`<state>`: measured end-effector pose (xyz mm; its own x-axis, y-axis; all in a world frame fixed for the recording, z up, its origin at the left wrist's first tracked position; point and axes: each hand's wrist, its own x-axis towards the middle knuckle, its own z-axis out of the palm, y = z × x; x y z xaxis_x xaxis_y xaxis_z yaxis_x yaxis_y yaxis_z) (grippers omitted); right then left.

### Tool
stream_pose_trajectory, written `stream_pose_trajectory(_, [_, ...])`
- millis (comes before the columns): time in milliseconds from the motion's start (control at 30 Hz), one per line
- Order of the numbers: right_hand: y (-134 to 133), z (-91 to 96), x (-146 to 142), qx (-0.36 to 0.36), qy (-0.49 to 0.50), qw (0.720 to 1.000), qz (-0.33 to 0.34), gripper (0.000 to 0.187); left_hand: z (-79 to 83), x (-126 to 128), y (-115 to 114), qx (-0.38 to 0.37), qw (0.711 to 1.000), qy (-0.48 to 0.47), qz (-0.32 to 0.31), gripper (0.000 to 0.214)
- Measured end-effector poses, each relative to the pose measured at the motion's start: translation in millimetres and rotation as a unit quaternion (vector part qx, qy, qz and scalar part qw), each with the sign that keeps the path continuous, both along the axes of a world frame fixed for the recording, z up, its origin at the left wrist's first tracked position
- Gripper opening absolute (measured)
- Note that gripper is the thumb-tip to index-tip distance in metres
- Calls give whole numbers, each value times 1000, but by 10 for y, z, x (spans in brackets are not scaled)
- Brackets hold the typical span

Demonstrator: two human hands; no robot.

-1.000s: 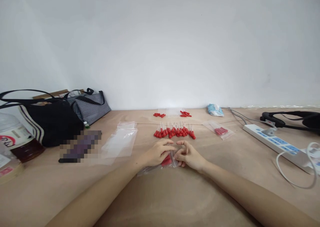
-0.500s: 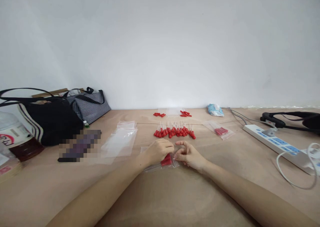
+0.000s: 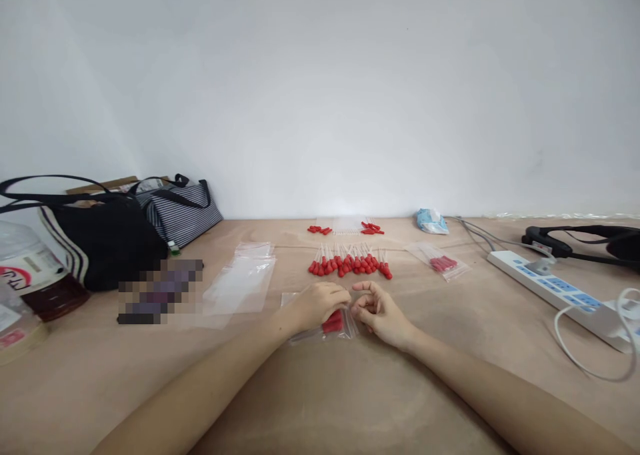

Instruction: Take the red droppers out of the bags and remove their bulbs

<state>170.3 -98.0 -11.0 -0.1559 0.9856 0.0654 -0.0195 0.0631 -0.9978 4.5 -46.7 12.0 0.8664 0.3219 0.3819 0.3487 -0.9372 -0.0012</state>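
1. Covering part of a clear bag (image 3: 349,333), lower centre of the frame, with the left hand (image 3: 323,303), fingers curled; cannot tell whether pinching it.
2. Bending the right hand (image 3: 381,316) at its right edge, grip loosely curled; cannot tell whether holding it.
3. Showing inside: red pieces (image 3: 333,322).

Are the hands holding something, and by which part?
Yes, the clear bag: the right hand pinches its right end; the left hand covers its middle, grip hidden.
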Motion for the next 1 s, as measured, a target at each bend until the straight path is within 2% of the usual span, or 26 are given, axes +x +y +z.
stream_pose_trajectory(267, [18,-13,-6,-4,3,1000,-11,40,22,33,14,-5,1000,16,-17,17])
stream_pose_trajectory(533, [17,-38,25,8,-52,999,-4,28,29,49,-15,9,997,74,20,15])
stream_pose_trajectory(633, [13,-70,44,79,-103,992,1,28,55,40,-49,-38,997,44,53,13])
stream_pose_trajectory(700, [5,-76,46,152,-149,977,-24,27,85,37,-80,-75,995,20,66,13])
stream_pose_trajectory(867, [-15,-53,37,333,-256,904,-86,8,123,31,-119,-133,989,-34,63,15])
stream_pose_trajectory(1000, [6,-53,64,428,-276,857,-78,13,87,5,-94,-159,983,-65,63,16])
